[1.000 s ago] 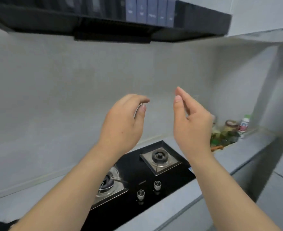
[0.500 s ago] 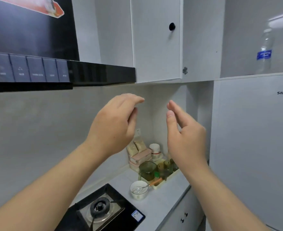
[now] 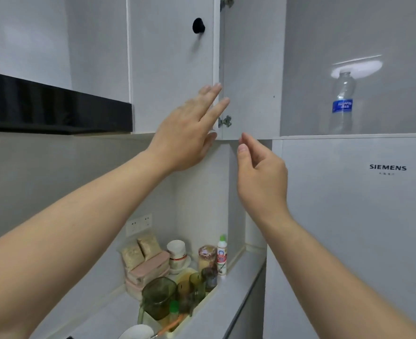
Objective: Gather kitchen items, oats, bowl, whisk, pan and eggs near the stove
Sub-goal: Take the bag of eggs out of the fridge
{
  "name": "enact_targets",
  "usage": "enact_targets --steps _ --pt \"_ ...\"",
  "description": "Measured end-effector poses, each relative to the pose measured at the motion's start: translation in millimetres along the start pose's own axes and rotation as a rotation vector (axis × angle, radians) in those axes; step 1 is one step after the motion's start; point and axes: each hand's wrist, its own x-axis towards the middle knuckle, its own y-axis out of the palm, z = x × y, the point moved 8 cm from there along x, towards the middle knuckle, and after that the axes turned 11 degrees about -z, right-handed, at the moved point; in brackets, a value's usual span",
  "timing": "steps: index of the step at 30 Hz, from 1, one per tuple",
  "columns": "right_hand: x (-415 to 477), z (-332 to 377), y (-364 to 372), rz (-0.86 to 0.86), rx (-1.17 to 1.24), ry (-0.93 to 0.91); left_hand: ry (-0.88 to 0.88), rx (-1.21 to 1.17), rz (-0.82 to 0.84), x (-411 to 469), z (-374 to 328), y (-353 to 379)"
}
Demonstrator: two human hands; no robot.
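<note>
Fingers point(image 3: 214, 111) of our left hand point(image 3: 185, 133) lie straight and slightly spread against the right edge of the cabinet door point(image 3: 172, 69), with the thumb tucked at its bottom corner. We cannot tell whether any fingertip has hooked behind the edge. Our right hand point(image 3: 263, 177) hangs just below and right of that door, fingers loosely curled, thumb near forefinger, pinching nothing. A metal hinge point(image 3: 225, 121) sits in the gap just beside the door's edge, very near our fingertips, while the black knob point(image 3: 198, 25) higher up the door goes unused. We judge that prying at the edge rather than the knob risks a pinched finger at the hinge, or a slip that swings the door towards our head. Far below the door, a white bowl point(image 3: 134, 332) and packets of what may be oats point(image 3: 140, 250) stand among glass jars point(image 3: 158, 299). Anything tumbling from behind the door would land on them. Neither pan nor eggs are in view.
</note>
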Motion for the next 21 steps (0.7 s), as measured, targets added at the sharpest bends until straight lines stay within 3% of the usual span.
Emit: enact_targets --steps 5,12,17,21 --pt "42 -62 20 -0.059 -0.016 0.014 0.079 0.053 -0.165 12 -3 60" --pt "82 -141 72 -0.116 0.064 0.113 0.365 0.266 -0.124 27 -7 135" --pt "113 -191 114 -0.177 0.207 0.217 0.489 0.387 0.013 26 6 206" --pt "140 -243 141 -0.262 0.287 0.306 0.615 0.589 0.225 13 34 274"
